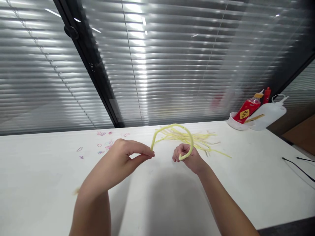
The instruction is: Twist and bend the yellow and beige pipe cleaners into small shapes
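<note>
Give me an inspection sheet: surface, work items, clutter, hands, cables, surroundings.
Surface: white tabletop, some shadow near the front.
Work items: bent, fuzzy yellow strip raised in an arch; loose pile of thin yellow strips behind.
Clutter: small pink and purple loops at left rear; red bottle with yellow cap leaning in a shallow, whitish bowl; translucent white plastic bottle beside it; thin black rod-like pieces cut off at right.
Hands: left hand pinches one strip end; right hand at the hooked end, grip unclear.
Cables: nothing seen.
Surroundings: silvery slatted blinds, black frame post.
</note>
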A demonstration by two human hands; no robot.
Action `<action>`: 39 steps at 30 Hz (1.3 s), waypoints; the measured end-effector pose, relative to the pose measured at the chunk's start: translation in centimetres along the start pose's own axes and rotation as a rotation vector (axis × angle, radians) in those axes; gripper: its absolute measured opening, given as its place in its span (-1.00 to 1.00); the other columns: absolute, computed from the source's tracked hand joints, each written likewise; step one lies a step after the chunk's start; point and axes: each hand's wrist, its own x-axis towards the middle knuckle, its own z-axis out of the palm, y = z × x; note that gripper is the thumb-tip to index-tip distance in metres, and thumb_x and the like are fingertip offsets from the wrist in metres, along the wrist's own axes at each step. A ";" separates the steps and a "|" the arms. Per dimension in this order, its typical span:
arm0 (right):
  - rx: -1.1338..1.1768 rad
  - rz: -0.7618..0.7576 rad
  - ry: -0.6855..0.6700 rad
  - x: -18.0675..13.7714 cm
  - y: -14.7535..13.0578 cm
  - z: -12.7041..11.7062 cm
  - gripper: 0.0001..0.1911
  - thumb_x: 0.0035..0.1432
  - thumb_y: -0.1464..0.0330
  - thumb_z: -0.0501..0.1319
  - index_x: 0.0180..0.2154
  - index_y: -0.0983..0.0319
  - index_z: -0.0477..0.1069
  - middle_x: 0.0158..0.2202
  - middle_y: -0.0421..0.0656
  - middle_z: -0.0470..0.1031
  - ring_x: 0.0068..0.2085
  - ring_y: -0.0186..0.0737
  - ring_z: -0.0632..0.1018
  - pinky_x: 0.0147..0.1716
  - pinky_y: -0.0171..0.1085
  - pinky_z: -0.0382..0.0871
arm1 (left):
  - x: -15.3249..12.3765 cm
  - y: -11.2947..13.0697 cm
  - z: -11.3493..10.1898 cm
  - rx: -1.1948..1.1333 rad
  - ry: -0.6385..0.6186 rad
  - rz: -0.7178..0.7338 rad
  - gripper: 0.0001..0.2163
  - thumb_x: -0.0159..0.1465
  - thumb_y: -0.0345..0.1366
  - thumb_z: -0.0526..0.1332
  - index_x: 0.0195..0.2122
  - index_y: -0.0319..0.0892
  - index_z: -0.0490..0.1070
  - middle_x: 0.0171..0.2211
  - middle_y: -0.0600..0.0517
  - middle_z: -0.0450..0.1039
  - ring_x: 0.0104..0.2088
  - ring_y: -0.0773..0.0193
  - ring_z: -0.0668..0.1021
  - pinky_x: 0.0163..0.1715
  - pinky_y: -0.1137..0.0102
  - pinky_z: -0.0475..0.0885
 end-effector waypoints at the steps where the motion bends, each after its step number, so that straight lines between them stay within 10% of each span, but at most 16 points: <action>1: 0.003 0.007 0.002 0.0 0.0 0.0 -0.84 -0.01 0.35 0.35 -0.50 0.22 0.40 -0.59 -0.26 0.35 -0.50 -0.33 0.36 -0.38 -0.23 0.25 | 0.0 0.1 0.1 -0.007 -0.007 0.006 -0.84 0.23 -0.27 0.16 -0.31 0.02 0.56 -0.30 0.16 0.59 -0.28 0.29 0.59 -0.26 0.47 0.49; 19: 0.098 -0.066 -0.054 -0.3 -0.7 0.6 -0.70 0.06 0.18 0.29 -0.53 0.22 0.32 -0.63 -0.28 0.24 -0.53 -0.33 0.31 -0.39 -0.22 0.28 | -0.2 -0.2 0.1 0.072 -0.021 -0.128 -0.82 0.24 -0.15 0.11 -0.22 -0.03 0.43 -0.29 0.05 0.55 -0.27 0.16 0.57 -0.36 0.36 0.46; 30: 0.207 -0.043 -0.028 -0.4 -0.6 1.1 -0.66 0.05 0.16 0.30 -0.55 0.20 0.25 -0.63 -0.32 0.15 -0.56 -0.36 0.24 -0.40 -0.22 0.28 | 0.8 -1.2 2.6 0.362 0.120 -0.317 -0.37 0.24 0.06 0.00 0.29 -0.04 -0.09 0.29 -0.19 0.00 0.25 -0.18 0.12 0.05 -0.03 0.22; 34: 0.209 -0.050 -0.021 -0.4 -0.3 1.1 -0.69 0.07 0.19 0.29 -0.53 0.20 0.26 -0.63 -0.32 0.16 -0.56 -0.36 0.24 -0.39 -0.21 0.28 | 1.1 -1.1 3.4 0.507 0.144 -0.469 -0.36 0.22 0.10 0.00 0.24 -0.19 0.07 0.30 -0.34 -0.12 0.26 -0.39 -0.06 0.05 -0.23 0.05; 39: 0.203 -0.032 -0.028 -0.6 -0.3 1.2 -0.68 0.06 0.17 0.29 -0.54 0.19 0.25 -0.64 -0.32 0.14 -0.56 -0.36 0.23 -0.39 -0.20 0.28 | 1.0 -0.8 3.0 0.412 0.101 -0.274 -0.51 0.29 0.00 -0.04 0.20 -0.07 0.15 0.29 -0.15 0.02 0.25 -0.11 0.13 0.10 -0.07 0.13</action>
